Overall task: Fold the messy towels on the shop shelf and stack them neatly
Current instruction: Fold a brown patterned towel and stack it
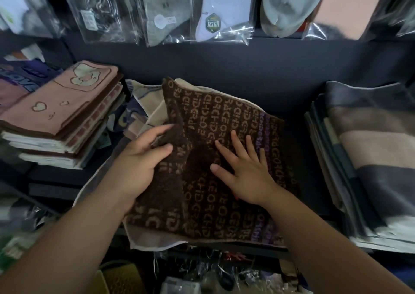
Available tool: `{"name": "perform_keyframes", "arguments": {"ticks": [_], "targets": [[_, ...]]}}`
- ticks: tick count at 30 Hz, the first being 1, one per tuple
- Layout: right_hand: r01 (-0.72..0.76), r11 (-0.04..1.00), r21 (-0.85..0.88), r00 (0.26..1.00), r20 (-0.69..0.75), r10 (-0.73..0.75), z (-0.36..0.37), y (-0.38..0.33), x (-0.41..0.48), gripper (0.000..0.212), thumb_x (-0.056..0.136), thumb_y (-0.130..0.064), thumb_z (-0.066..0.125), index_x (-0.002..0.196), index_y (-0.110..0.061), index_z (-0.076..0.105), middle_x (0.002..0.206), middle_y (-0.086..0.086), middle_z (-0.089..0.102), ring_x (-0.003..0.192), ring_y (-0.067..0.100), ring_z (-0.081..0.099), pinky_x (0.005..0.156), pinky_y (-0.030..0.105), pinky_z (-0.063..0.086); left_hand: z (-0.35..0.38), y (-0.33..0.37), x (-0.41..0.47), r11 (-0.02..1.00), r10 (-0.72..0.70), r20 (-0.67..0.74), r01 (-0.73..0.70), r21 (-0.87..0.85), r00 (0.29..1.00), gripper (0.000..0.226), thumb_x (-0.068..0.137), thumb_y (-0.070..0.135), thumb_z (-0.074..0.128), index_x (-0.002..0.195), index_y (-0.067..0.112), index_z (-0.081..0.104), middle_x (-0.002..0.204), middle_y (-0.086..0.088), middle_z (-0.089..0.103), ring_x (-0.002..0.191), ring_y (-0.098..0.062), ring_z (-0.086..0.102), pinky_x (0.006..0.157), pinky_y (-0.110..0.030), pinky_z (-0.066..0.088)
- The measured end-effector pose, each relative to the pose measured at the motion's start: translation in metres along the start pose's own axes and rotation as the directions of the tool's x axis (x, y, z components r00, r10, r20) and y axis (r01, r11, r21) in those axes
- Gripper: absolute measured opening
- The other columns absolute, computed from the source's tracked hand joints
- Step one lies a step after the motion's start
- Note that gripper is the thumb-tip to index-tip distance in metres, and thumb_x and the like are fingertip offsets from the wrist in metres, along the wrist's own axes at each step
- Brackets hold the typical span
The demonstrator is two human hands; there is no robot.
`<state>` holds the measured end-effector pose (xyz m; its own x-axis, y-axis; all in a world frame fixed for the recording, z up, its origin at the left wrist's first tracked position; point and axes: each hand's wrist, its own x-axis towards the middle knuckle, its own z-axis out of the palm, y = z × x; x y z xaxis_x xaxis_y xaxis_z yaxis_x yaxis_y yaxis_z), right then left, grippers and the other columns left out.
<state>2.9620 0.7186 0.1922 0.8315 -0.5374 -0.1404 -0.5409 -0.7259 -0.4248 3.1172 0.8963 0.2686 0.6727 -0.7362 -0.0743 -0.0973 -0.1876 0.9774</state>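
A dark brown towel (202, 114) with tan lettering lies spread on the shelf in the middle of the view, on top of pale cream towels (155, 239). My left hand (137, 161) pinches a raised fold of the brown towel at its left edge, thumb over the cloth. Flat on the towel's centre rests my right hand (244, 167), fingers spread, holding nothing. A purple-lettered towel edge (262, 136) shows under the brown one on the right.
A neat stack topped by a pink towel (65, 105) stands at the left. A stack of grey and beige striped towels (368, 149) fills the right. Bagged socks (215, 8) hang above the dark back wall. Packaged goods (202, 278) crowd the lower shelf in front.
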Motion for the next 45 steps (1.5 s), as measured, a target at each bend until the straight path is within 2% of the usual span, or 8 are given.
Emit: {"name": "perform_keyframes", "arguments": {"ticks": [6,12,16,22,29,34,40,45], "targets": [[0.136,0.745,0.653,0.923,-0.356,0.144,-0.037,0.004,-0.010,0.041,0.102,-0.051,0.046,0.129,-0.027,0.065,0.132,-0.008,0.063,0.127,0.008,0.053,0.111,0.035,0.040,0.070,0.019,-0.005,0.927,0.234,0.152,-0.268,0.262,0.960,0.043,0.098,0.014,0.059,0.135,0.036,0.059,0.128,0.017,0.065,0.117,0.004,0.058,0.103,-0.018,0.043],[0.152,0.736,0.660,0.975,-0.221,-0.003,-0.089,-0.005,0.000,0.038,0.100,-0.042,0.056,0.138,-0.037,0.058,0.141,-0.015,0.056,0.130,0.003,0.050,0.112,0.028,0.040,0.118,-0.010,-0.009,0.882,0.175,0.335,-0.299,0.364,0.926,0.065,0.090,0.027,0.071,0.148,0.035,0.042,0.130,0.018,0.061,0.117,0.007,0.057,0.105,-0.026,0.047],[0.033,0.745,0.666,0.991,-0.116,0.061,-0.087,-0.011,0.016,0.054,0.098,-0.037,0.061,0.149,-0.024,0.048,0.153,-0.004,0.045,0.139,0.014,0.044,0.117,0.034,0.037,0.118,-0.026,-0.029,0.856,0.128,0.313,-0.264,0.444,0.941,0.086,0.082,0.022,0.077,0.147,0.041,0.025,0.105,0.023,0.058,0.094,0.014,0.056,0.079,-0.010,0.049],[0.087,0.619,0.781,0.955,-0.243,0.172,-0.089,-0.004,0.021,0.057,0.100,-0.032,0.061,0.152,-0.016,0.043,0.155,-0.003,0.041,0.132,0.009,0.044,0.103,0.021,0.039,0.100,-0.031,-0.046,0.841,0.106,0.236,-0.214,0.498,0.966,0.030,0.080,0.020,0.078,0.102,0.028,0.059,0.082,0.008,0.067,0.075,-0.007,0.065,0.066,-0.038,0.056],[0.234,0.333,0.913,0.897,-0.335,0.289,-0.128,0.018,0.005,0.012,0.097,-0.022,0.064,0.101,-0.017,0.074,0.099,0.004,0.078,0.097,0.017,0.073,0.094,0.037,0.057,0.120,0.008,-0.055,0.893,0.222,0.357,-0.336,0.299,0.908,0.029,0.079,0.018,0.076,0.102,0.032,0.063,0.084,0.002,0.073,0.072,-0.014,0.069,0.066,-0.039,0.058],[-0.061,0.533,0.844,0.837,-0.247,0.487,-0.095,0.056,0.011,0.025,0.100,-0.034,0.058,0.099,-0.013,0.072,0.103,0.005,0.072,0.103,0.027,0.067,0.095,0.040,0.054,0.167,-0.009,-0.045,0.824,0.108,0.528,-0.374,0.426,0.842,0.055,0.084,0.021,0.074,0.134,0.024,0.052,0.092,0.012,0.062,0.077,-0.002,0.061,0.062,-0.013,0.048],[-0.230,0.551,0.802,0.840,-0.122,0.528,-0.056,0.075,0.012,0.053,0.095,-0.030,0.064,0.144,-0.012,0.053,0.137,0.008,0.061,0.120,0.027,0.060,0.101,0.037,0.051,0.177,-0.023,-0.036,0.864,-0.015,0.587,-0.285,0.415,0.810,0.058,0.090,0.044,0.068,0.141,0.033,0.044,0.090,0.011,0.066,0.071,-0.002,0.064,0.065,-0.022,0.050],[-0.269,0.815,0.513,0.768,-0.397,0.503,-0.047,0.071,-0.004,0.061,0.094,-0.036,0.065,0.148,-0.015,0.047,0.160,0.016,0.029,0.144,0.032,0.033,0.117,0.034,0.030,0.141,-0.023,-0.010,0.721,0.373,0.169,-0.400,0.566,0.912,0.024,0.088,0.037,0.069,0.110,0.030,0.064,0.091,0.014,0.060,0.074,-0.002,0.055,0.067,-0.024,0.044]]}}
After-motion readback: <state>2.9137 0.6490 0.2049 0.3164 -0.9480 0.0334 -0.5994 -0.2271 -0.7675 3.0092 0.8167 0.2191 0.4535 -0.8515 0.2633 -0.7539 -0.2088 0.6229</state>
